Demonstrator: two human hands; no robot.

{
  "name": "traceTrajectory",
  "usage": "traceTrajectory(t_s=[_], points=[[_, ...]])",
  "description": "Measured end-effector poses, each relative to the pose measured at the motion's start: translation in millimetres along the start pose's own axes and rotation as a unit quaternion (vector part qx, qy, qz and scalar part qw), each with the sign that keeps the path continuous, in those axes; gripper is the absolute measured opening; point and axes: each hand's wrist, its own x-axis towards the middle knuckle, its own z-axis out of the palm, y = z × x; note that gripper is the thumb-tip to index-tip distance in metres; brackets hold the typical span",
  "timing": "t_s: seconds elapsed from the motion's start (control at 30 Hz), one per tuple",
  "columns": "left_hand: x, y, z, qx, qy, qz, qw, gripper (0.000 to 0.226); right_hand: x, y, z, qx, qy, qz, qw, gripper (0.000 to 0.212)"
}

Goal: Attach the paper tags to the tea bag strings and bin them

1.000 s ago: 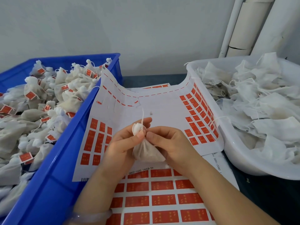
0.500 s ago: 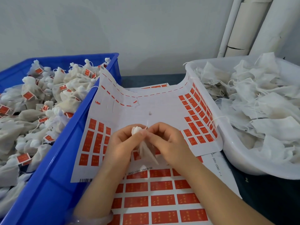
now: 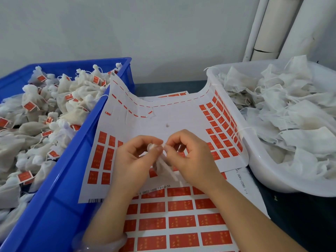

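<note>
We are pinching the tea bag (image 3: pixel 162 165) by its gathered neck between thumb and forefinger of our left hand (image 3: pixel 132 160). Our right hand (image 3: pixel 190 157) is pinching the same neck just beside it, where we judge the string, too fine to see, is starting. The bag is hanging down and rightward between both palms, above the tag sheet (image 3: pixel 181 122). The blue bin (image 3: pixel 78 153) is lying nearer the left hand.

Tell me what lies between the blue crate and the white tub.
Head view: sheets of red tags; over them, left hand and right hand pinch a tea bag.
</note>
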Motion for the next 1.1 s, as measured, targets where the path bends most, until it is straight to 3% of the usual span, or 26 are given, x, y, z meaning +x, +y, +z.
traceTrajectory(t_s=[0.17,0.37,0.57,0.8,1.0,1.1], points=[[-3.0,1.0,4.6,0.132,0.012,0.11,0.985,0.029,1.1,-0.4,-2.0,-0.05,0.005,-0.018,0.999,0.007],[-5.7,1.5,7.4,0.109,0.004,0.075,0.991,0.026,2.8,-2.1,-1.6,-0.074,0.007,-0.04,0.996,0.018],[-3.7,1.7,5.5,0.01,0.007,0.009,1.0,0.017,1.1,-2.4,-2.1,-0.046,-0.005,-0.013,0.999,0.012],[-0.3,-1.7,4.5,-0.084,0.045,-0.044,0.994,0.027,-0.8,-3.3,-1.7,-0.035,-0.003,-0.027,0.999,0.013],[0.8,-0.9,2.6,-0.044,0.039,0.002,0.998,0.02,-0.5,-2.4,-0.9,-0.049,0.007,-0.031,0.998,0.014],[0.2,0.3,2.2,0.016,0.025,0.037,0.999,0.028,-0.7,-2.0,0.1,-0.06,0.02,-0.034,0.997,0.016]])
